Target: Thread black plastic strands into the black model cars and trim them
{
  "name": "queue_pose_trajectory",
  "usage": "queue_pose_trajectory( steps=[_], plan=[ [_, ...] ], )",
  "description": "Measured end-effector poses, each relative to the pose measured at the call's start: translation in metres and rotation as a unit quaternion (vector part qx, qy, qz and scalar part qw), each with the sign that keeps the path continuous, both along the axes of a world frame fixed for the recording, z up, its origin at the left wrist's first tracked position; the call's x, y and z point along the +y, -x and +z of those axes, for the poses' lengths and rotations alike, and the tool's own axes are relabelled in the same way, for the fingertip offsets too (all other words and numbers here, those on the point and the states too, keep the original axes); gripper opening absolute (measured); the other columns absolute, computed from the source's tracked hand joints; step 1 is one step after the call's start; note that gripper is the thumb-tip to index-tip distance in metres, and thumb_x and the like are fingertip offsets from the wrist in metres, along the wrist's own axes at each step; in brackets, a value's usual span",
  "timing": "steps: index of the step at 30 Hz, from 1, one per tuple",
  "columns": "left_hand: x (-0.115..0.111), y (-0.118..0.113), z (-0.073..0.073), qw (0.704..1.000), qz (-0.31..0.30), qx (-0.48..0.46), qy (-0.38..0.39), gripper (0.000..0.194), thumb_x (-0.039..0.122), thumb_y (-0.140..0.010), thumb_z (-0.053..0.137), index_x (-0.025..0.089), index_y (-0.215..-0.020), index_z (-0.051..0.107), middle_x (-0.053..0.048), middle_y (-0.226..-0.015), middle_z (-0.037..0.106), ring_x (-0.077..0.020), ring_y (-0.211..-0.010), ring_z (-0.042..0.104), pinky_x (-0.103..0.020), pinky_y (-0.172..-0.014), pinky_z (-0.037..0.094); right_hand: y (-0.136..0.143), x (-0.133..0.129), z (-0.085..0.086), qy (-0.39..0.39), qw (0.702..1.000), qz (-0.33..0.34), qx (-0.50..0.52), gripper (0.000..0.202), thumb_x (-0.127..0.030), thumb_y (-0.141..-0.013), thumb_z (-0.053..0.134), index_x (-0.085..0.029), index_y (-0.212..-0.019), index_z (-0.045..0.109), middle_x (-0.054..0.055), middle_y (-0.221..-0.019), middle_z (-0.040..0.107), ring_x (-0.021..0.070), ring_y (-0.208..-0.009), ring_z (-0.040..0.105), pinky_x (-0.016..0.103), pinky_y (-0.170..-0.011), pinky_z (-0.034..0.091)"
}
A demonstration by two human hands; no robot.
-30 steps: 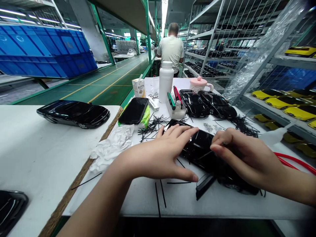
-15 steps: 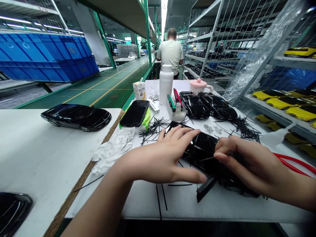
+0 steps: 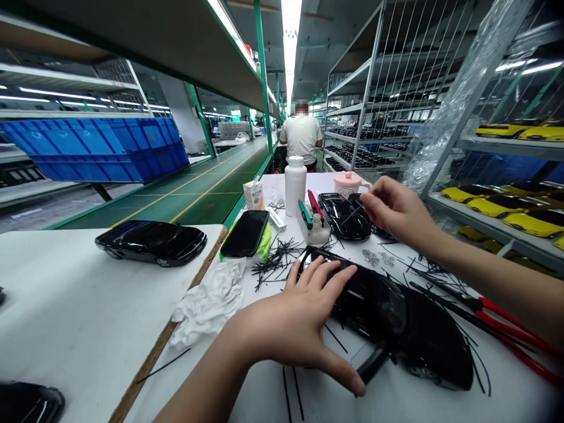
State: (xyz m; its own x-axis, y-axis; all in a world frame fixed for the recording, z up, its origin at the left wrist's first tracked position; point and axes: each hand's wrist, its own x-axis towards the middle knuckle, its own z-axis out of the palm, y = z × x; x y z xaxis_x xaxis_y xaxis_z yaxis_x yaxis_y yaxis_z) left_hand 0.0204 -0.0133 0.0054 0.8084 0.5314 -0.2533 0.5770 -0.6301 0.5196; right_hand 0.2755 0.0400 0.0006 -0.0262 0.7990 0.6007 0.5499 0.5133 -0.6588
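Head view, taking the black car shell [image 3: 396, 329] as landmark: left of it lies a crumpled white cloth [image 3: 211, 302]. Your left hand [image 3: 295, 320] presses flat and unclenched on its near end; keep that pressure steady. Beyond it, your right hand [image 3: 394, 211] pinches one thin black strip [image 3: 352, 214]; hold it lightly.

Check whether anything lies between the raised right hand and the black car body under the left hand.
Nothing visible blocks it. The right hand is above the far cars; only loose black strips and small screws lie on the table before the black car body under the left hand.
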Motion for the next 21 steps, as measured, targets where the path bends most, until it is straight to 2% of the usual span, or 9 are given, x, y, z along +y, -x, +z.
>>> queue_pose_trajectory(
  steps=[3, 6, 9, 12, 16, 21],
  plan=[
    [0.000, 0.002, 0.001, 1.000, 0.008, 0.000, 0.001, 0.134, 0.078, -0.061, 0.078, 0.026, -0.165, 0.012, -0.012, -0.174, 0.003, -0.0441, -0.157, -0.009, -0.068, -0.124, 0.009, 0.009, 0.033, -0.007, -0.011, 1.000, 0.000, -0.015, 0.032, -0.049, -0.097, 0.058, -0.026, -0.078, 0.044, -0.005, -0.059, 0.051, 0.0145, -0.053, 0.048, 0.030, -0.052, 0.038],
    [0.002, 0.002, 0.001, 1.000, 0.009, -0.004, 0.006, 0.136, 0.079, -0.058, 0.078, 0.026, -0.165, 0.013, -0.011, -0.174, 0.003, -0.0458, -0.157, -0.008, -0.069, -0.124, 0.011, 0.022, 0.056, -0.008, -0.018, 0.999, -0.003, -0.040, 0.029, -0.046, -0.099, 0.057, -0.022, -0.084, 0.053, -0.004, -0.069, 0.055, 0.0126, -0.058, 0.051, 0.029, -0.058, 0.045],
    [0.003, 0.003, 0.003, 1.000, 0.012, -0.002, 0.007, 0.137, 0.079, -0.057, 0.079, 0.025, -0.165, 0.014, -0.013, -0.174, 0.004, -0.0469, -0.156, -0.006, -0.070, -0.123, 0.012, 0.032, 0.072, -0.013, -0.004, 0.997, 0.003, -0.082, 0.026, -0.042, -0.100, 0.060, -0.017, -0.097, 0.063, -0.001, -0.085, 0.064, 0.0124, -0.069, 0.060, 0.030, -0.066, 0.053],
    [0.003, 0.003, 0.003, 1.000, 0.012, 0.000, 0.005, 0.137, 0.077, -0.057, 0.080, 0.023, -0.165, 0.015, -0.015, -0.173, 0.006, -0.0481, -0.156, -0.005, -0.073, -0.122, 0.013, 0.037, 0.079, -0.023, 0.020, 0.991, 0.023, -0.127, 0.025, -0.040, -0.099, 0.063, -0.016, -0.105, 0.066, 0.002, -0.096, 0.069, 0.0143, -0.078, 0.066, 0.033, -0.072, 0.057],
    [0.003, 0.004, 0.001, 1.000, 0.007, -0.006, 0.003, 0.136, 0.078, -0.058, 0.080, 0.024, -0.165, 0.016, -0.014, -0.173, 0.007, -0.0485, -0.156, -0.004, -0.073, -0.122, 0.013, 0.033, 0.070, -0.031, 0.026, 0.986, 0.042, -0.158, 0.028, -0.040, -0.099, 0.062, -0.016, -0.113, 0.064, 0.002, -0.094, 0.068, 0.0147, -0.075, 0.066, 0.034, -0.071, 0.057],
    [0.003, 0.002, -0.001, 1.000, 0.008, -0.007, 0.003, 0.131, 0.074, -0.063, 0.080, 0.026, -0.165, 0.014, -0.013, -0.174, 0.007, -0.0442, -0.158, -0.006, -0.070, -0.124, 0.012, 0.010, 0.020, -0.025, 0.025, 0.982, 0.060, -0.178, 0.035, -0.035, -0.095, 0.059, -0.018, -0.124, 0.054, 0.003, -0.088, 0.067, 0.0167, -0.069, 0.063, 0.031, -0.062, 0.051]
  ],
)
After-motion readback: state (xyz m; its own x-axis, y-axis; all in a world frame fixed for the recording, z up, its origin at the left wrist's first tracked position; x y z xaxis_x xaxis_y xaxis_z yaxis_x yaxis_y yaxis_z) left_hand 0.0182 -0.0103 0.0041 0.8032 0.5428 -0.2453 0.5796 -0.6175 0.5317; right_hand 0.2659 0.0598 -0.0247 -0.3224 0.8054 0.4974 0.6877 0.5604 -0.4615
